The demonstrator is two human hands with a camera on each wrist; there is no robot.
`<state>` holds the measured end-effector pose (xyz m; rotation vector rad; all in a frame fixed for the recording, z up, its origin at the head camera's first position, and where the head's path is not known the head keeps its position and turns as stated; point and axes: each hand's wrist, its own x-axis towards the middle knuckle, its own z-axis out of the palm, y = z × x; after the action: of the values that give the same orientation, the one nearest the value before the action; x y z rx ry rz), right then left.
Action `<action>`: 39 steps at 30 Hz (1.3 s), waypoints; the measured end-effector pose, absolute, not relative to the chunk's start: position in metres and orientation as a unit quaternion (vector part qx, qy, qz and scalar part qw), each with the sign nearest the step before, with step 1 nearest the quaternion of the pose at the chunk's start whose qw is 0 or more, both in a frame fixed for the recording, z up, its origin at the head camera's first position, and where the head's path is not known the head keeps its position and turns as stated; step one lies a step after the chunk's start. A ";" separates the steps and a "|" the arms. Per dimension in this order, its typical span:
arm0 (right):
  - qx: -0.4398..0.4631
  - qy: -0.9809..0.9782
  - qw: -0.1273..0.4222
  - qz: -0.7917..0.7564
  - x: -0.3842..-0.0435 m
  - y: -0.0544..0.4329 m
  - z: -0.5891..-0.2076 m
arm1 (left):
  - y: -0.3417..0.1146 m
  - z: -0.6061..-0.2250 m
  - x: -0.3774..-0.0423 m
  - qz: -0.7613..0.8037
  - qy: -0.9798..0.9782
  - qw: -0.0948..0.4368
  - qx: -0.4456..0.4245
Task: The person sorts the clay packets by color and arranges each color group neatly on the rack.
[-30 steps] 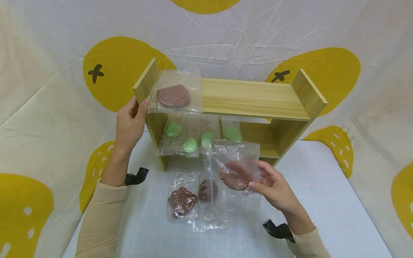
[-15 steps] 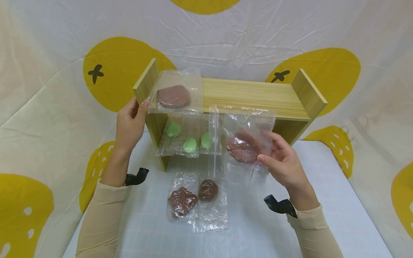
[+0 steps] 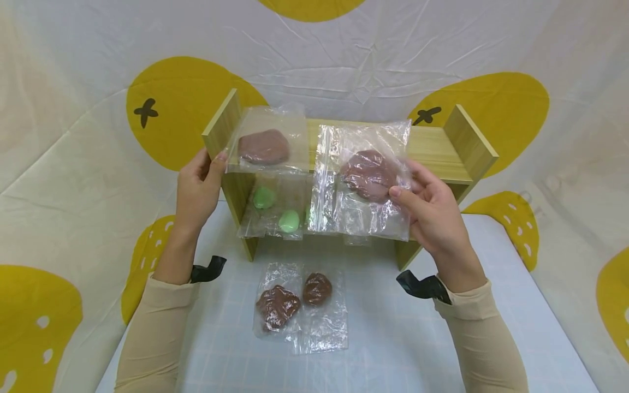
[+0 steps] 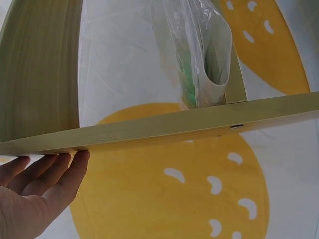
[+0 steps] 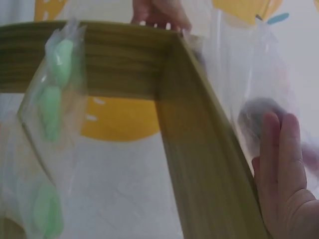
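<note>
You have a table (image 3: 378, 338) covered in pale blue-white, faint grid lines running across it, with cloth (image 3: 344, 71) hung behind and to both sides. The cloth is white, creased at the back, and printed with big yellow shapes (image 3: 172, 120); two of these carry a dark cross (image 3: 146, 112). A wooden shelf (image 3: 434, 147) stands toward the far side of the table, light-grained, its end boards rising above the top board. Your right hand (image 3: 437, 213) pinches a zip-top bag (image 3: 363, 213), thumb in front and fingers behind, a reddish-brown lump flat inside. That bag is upright before the right half of the shelf, covering part of the top board — whether it touches wood, you cannot tell from here. Your left hand (image 3: 200, 185) grips the left end of the shelf, fingers against the outer face, thumb at the front edge beside the corner of another clear bag (image 3: 265, 147). This one rests at the left of the top board, a brownish lump in it. Bags with green lumps (image 3: 290, 221) sit at the level below, partly hidden. Nearer you, two small bags (image 3: 277, 308) of darker brown lumps lie side by side on the table — well apart from both hands.
</note>
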<state>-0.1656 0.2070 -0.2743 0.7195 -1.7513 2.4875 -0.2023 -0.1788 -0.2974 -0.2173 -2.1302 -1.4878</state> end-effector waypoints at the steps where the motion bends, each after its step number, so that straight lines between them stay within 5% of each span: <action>1: 0.225 -0.554 0.007 0.801 -0.166 0.205 -0.272 | -0.179 -0.297 -0.202 -0.550 -0.789 0.263 -0.080; 39: 0.212 -0.631 -0.062 0.744 -0.237 0.178 -0.207 | -0.179 -0.297 -0.201 -0.559 -0.784 0.256 -0.079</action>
<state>-0.2365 0.1781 -0.2072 0.6942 -2.0646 2.4343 -0.2015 -0.1791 -0.2968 -0.2146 -2.1283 -1.5183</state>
